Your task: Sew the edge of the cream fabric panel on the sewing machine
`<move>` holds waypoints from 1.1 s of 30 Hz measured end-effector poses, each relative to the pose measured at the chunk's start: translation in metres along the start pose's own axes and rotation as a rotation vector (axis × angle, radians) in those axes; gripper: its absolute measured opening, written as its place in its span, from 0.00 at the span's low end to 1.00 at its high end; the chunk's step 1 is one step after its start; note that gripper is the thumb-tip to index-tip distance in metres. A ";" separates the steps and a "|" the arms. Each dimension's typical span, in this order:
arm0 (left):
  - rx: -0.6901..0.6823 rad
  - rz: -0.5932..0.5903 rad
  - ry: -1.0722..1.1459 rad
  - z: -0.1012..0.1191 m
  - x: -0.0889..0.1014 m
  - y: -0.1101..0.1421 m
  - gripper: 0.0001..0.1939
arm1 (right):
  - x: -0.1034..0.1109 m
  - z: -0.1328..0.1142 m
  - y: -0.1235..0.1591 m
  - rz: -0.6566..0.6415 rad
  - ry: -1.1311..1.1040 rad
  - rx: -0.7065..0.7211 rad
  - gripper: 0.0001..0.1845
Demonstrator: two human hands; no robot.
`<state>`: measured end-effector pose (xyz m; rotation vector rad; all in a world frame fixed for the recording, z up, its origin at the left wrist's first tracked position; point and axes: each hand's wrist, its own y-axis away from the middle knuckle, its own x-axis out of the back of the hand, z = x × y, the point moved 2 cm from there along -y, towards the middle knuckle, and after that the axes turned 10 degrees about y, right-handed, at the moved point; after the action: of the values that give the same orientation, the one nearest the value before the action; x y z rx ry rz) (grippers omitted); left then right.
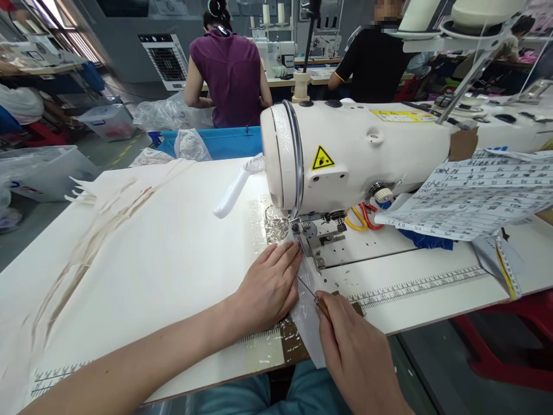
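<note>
My left hand (273,282) lies flat, fingers stretched forward, on a strip of thin white fabric (307,328) close to the needle area of a white sewing machine (349,153). The strip runs from under the machine head down over the table's front edge. In my right hand (356,349) is an awl (307,287), gripped by its brownish handle. Its thin metal shaft points up and left, the tip beside my left fingers on the fabric. Whether the tip touches the cloth I cannot tell. Metal guide parts (317,230) sit just ahead of my hands.
Long white fabric strips (97,253) lie at the table's left. Scissors (365,217) with red and yellow handles rest behind the guide. Handwritten sheets (479,196) hang at the right, above a printed ruler (415,288). Two people sit at machines ahead, beyond a blue cloth bin (233,143).
</note>
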<state>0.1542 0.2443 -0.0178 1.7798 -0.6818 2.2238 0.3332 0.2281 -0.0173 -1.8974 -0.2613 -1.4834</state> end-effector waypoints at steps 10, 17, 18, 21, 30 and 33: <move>-0.010 0.040 0.013 -0.008 0.000 -0.003 0.23 | -0.013 -0.001 -0.005 0.071 -0.007 -0.038 0.15; 0.094 0.047 0.005 -0.014 0.003 -0.009 0.22 | -0.013 -0.006 -0.025 0.077 0.070 0.016 0.16; 0.087 0.045 0.005 -0.015 0.003 -0.010 0.21 | -0.013 -0.007 -0.028 0.088 0.078 0.010 0.16; 0.057 0.050 -0.012 -0.023 0.003 -0.013 0.21 | -0.015 -0.008 -0.031 0.122 0.058 -0.016 0.17; 0.042 0.070 -0.080 -0.029 0.007 -0.010 0.19 | -0.007 -0.006 -0.016 0.093 -0.095 -0.022 0.17; -0.002 0.087 -0.016 -0.015 0.004 -0.008 0.20 | -0.004 -0.005 -0.011 0.084 -0.090 -0.025 0.16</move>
<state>0.1440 0.2583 -0.0142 1.8016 -0.7782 2.2658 0.3213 0.2341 -0.0162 -1.9737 -0.2035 -1.3538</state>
